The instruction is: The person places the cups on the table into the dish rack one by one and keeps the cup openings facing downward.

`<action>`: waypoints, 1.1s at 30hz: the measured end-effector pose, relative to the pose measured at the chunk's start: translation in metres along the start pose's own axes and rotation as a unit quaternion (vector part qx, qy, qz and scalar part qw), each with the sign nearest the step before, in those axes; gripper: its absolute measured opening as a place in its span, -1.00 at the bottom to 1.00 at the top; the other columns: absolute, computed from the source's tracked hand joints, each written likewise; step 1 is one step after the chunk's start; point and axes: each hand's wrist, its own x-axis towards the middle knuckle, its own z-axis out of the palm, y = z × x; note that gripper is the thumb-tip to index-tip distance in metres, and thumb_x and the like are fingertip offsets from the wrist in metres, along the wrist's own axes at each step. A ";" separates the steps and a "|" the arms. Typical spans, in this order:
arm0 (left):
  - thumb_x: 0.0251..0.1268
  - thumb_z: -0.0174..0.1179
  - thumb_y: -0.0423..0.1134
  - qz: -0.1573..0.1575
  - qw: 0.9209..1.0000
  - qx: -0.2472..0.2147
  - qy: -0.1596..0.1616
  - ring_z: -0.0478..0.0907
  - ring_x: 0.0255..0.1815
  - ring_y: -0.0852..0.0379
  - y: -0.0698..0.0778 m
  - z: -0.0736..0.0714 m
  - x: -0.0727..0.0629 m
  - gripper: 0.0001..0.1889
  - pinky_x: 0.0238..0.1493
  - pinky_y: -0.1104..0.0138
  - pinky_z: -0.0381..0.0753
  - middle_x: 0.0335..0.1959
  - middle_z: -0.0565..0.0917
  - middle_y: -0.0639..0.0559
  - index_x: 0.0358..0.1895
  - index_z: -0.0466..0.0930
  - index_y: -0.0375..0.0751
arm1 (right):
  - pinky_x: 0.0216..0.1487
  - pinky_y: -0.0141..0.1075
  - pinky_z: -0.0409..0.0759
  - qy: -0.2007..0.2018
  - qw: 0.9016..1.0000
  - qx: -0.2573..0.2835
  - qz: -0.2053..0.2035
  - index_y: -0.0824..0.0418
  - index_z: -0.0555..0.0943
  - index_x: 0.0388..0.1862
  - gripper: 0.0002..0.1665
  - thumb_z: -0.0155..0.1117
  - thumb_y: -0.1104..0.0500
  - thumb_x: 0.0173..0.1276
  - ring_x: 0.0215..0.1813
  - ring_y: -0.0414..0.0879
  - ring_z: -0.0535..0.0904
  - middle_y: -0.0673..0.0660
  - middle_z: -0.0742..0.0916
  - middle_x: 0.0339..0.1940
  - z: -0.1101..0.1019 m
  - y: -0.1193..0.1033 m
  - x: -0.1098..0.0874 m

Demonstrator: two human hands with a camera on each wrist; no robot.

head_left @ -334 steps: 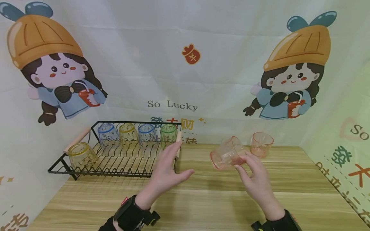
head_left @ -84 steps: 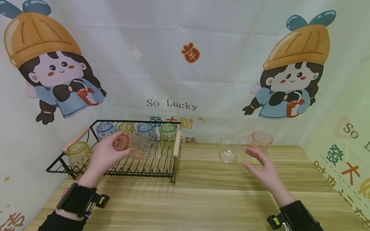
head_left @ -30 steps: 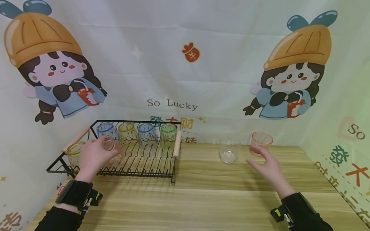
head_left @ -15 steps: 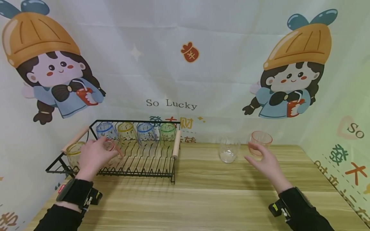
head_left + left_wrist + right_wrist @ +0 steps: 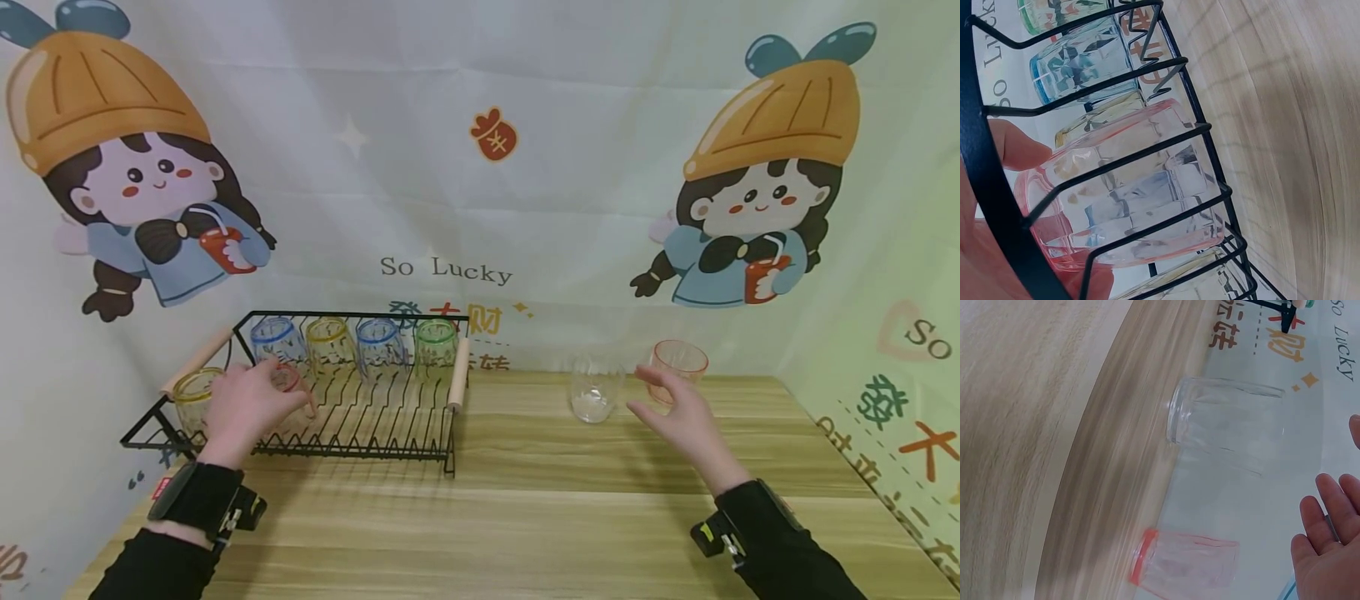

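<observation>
In the head view my left hand (image 5: pixel 243 408) reaches over the black wire dish rack (image 5: pixel 360 454) and holds a pink drinking glass (image 5: pixel 287 377) in its front row. The left wrist view shows that pink glass (image 5: pixel 1141 187) through the wires, with thumb and fingers around its ring end. Right beside it stands a yellow-ringed glass (image 5: pixel 197 400), partly covered by the hand. My right hand (image 5: pixel 686 421) hovers over the table with fingers apart, holding nothing. Near it stand a clear glass (image 5: pixel 594 396) and a second pink glass (image 5: pixel 678 362), partly behind the fingers.
Along the rack's back row stand a blue-ringed glass (image 5: pixel 276 342), a yellow one (image 5: pixel 330 343), another blue one (image 5: pixel 380 346) and a green one (image 5: pixel 437 343). Wooden handles (image 5: pixel 459 375) flank the rack. A printed cloth (image 5: pixel 570 208) hangs behind the wood-grain table (image 5: pixel 525 533).
The pink glass has passed from the right hand to the left and moved left into the rack's front row. A clear glass now shows on the table. Lately, the right hand has shifted slightly left.
</observation>
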 end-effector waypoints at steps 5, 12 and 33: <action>0.13 0.31 0.06 0.009 1.000 0.005 0.003 0.31 0.06 -0.54 -0.001 0.000 0.000 -0.23 0.12 -0.32 0.27 -0.01 0.44 -0.62 0.23 0.39 -0.53 | 0.30 0.23 0.34 0.003 1.000 0.000 -0.012 0.49 0.45 0.28 -0.39 0.39 0.32 0.29 0.24 0.36 0.46 0.45 0.58 0.21 0.002 -0.001 0.002; 0.13 0.29 0.03 0.003 1.000 0.002 0.003 0.30 0.04 -0.55 0.001 -0.001 0.000 -0.30 0.09 -0.31 0.26 -0.05 0.45 -0.61 0.14 0.43 -0.55 | 0.29 0.23 0.36 0.004 1.000 -0.003 -0.023 0.51 0.46 0.25 -0.41 0.40 0.34 0.27 0.23 0.37 0.46 0.46 0.59 0.19 0.005 0.001 0.003; 0.13 0.26 0.03 -0.020 0.998 -0.031 0.043 0.25 0.08 -0.61 0.008 -0.002 -0.007 -0.24 -0.11 -0.35 0.39 0.07 0.33 -0.68 0.24 0.34 -0.52 | 0.31 0.19 0.33 0.008 0.997 -0.052 -0.052 0.51 0.48 0.23 -0.40 0.41 0.35 0.24 0.25 0.35 0.43 0.46 0.60 0.18 0.018 0.002 0.011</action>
